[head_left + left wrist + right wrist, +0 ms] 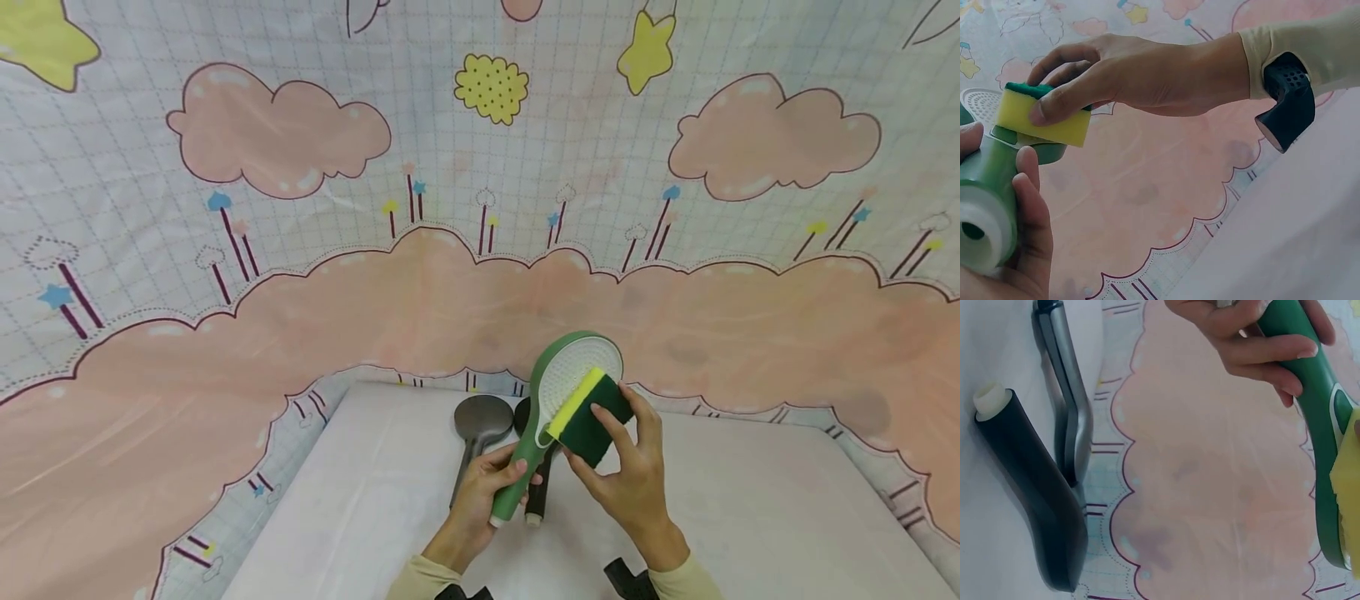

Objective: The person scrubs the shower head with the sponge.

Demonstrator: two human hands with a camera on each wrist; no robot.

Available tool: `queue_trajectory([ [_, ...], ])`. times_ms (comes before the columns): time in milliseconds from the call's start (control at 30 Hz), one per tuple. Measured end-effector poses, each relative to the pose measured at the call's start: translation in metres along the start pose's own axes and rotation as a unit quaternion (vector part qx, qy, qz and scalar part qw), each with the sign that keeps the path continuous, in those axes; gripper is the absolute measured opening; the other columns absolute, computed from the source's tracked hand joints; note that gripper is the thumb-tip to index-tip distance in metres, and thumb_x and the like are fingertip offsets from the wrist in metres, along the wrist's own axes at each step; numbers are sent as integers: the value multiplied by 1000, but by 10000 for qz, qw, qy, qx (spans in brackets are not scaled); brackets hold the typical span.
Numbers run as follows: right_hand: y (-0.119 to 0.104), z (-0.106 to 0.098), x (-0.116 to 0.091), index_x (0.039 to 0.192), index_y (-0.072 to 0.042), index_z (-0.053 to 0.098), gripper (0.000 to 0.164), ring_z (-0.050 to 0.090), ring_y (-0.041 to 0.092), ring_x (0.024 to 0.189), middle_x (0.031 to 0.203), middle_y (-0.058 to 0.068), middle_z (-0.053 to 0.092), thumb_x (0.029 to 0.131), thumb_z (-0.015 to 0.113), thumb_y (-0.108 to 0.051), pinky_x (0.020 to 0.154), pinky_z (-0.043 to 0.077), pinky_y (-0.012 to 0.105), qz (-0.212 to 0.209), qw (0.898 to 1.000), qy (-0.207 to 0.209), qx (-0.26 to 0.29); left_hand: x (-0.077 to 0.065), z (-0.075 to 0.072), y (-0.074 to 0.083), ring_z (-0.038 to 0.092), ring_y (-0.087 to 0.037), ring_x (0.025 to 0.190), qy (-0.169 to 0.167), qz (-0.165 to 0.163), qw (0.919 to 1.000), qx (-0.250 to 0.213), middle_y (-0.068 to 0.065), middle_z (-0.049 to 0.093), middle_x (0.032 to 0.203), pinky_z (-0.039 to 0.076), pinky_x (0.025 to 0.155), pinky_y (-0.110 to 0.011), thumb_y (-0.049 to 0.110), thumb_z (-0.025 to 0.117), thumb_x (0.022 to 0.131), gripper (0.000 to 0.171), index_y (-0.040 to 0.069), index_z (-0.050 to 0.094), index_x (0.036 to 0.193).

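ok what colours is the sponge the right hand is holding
The sponge is yellow with a dark green scrub side; the head view shows it best.

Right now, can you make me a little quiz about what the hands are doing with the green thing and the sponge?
1. True or false: the left hand grips the handle of the green shower head.
2. What does the right hand press on the shower head's white face? A) a towel B) a yellow and green sponge C) a brush
3. Fill in: behind the hands, on the white table, lie a grey shower head and a ____ one.

Key: 1 true; 2 B; 3 black.
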State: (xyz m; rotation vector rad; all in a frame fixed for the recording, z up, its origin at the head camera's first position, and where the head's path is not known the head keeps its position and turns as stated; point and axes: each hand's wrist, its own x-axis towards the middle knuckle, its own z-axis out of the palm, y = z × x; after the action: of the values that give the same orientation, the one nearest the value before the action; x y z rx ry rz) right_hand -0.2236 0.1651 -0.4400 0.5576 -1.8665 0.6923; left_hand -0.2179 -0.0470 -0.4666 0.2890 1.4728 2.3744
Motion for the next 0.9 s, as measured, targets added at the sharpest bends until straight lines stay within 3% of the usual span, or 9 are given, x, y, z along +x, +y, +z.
queue_trajectory([
  [200,2,-2,1,122,-6,66,61,41,43,128,139,33,45,87,65,-56,115,27,18,78,9995,296,-124,-1,2,-1,68,-7,82,-9,66,10000,-24,-3,68,104,52,64,-19,14,60,95,54,-7,44,142],
  [500,-4,1,-5,122,-7,66,61,42,42,128,142,30,44,87,65,-57,115,27,18,93,9998,157,-59,-3,1,0,68,-8,84,4,33,10000,-52,0,69,104,52,65,-19,17,60,96,53,-4,45,143],
  [900,-15,7,-12,121,-8,66,60,43,42,125,138,31,47,88,64,-57,117,26,22,-270,9996,108,-36,-5,1,3,67,-9,84,27,132,9999,-4,0,70,105,50,63,-19,19,58,97,54,-2,43,145],
])
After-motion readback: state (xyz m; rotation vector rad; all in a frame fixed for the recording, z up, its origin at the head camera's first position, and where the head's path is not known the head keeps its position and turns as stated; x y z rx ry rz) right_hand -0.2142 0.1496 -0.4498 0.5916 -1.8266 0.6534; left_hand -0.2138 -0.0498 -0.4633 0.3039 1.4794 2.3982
